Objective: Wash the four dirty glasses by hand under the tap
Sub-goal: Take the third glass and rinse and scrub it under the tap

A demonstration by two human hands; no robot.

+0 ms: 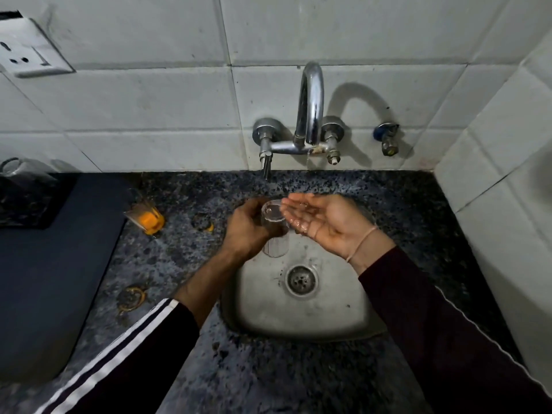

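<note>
White tiled wall (149, 100), wall socket (27, 53), speckled granite counter (179, 264), dim light

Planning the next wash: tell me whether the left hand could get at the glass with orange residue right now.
Probably not yet: the left hand is closed on the clear glass over the sink. The path across the counter to the orange-stained glass looks clear once it lets go.

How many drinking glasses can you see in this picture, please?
3: one held in the left hand over the sink, one with orange residue on the counter, one at the far left edge. A fourth may be out of view.
</note>
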